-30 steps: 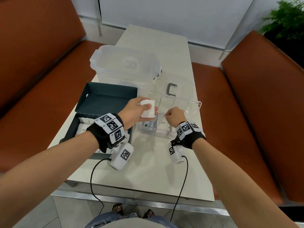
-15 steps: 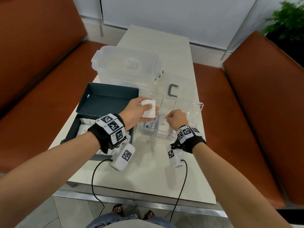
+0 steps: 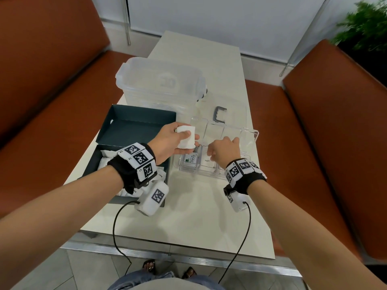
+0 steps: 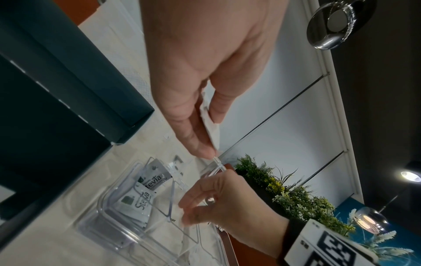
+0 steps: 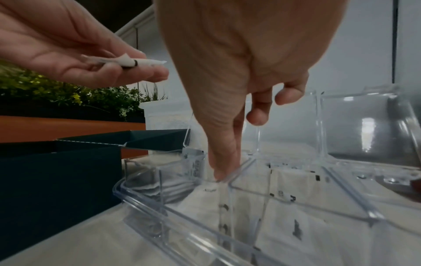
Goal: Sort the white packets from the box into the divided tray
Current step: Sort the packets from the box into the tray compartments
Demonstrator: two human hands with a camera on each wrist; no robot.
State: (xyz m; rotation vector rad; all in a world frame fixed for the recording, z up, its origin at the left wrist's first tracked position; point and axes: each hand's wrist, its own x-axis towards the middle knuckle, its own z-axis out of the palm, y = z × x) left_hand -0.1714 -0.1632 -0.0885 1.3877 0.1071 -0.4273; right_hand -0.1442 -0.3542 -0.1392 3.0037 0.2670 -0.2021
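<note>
Packets sit pinched in your left hand, thumb on top and fingers under, just like a second ago. That hand is about where it was, held over the left end of the clear tray. Your right hand has changed a little: it now dips into the tray, its fingers pointing down into the middle near slot. You cannot tell if they hold anything there. The tray's left near slot has packets that say Stevia. The slot next to it has a white one.

The dark box is just left of the tray, lid open, with more white packets inside. A big clear tub stands behind the tray. A small grey clip lies just behind the tray too. All of it rests on a pale table. Brown bench seats run along both sides of the table, and a green plant sits far right behind the tray.
</note>
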